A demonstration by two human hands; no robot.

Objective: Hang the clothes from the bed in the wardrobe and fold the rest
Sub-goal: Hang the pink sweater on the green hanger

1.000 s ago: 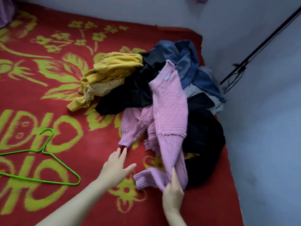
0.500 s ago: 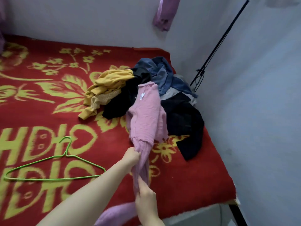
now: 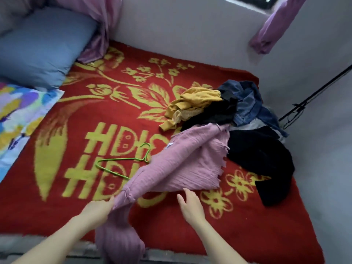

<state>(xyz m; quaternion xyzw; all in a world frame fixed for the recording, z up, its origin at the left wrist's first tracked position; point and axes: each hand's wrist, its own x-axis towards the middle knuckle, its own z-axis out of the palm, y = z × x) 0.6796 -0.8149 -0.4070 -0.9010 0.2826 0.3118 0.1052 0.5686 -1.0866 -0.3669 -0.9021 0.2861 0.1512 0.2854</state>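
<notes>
The pink sweater [image 3: 181,162] lies on the red blanket [image 3: 76,187], covering part of the green hanger [image 3: 122,160]; its white label [image 3: 170,144] is too small to read; the left hand [image 3: 99,208] grips one end; the right hand [image 3: 190,204], fingers spread, is beside its hem.

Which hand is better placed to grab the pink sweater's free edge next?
Probably right: the right hand is open below the edge of the pink sweater; the left hand grips its bunched end.
</notes>
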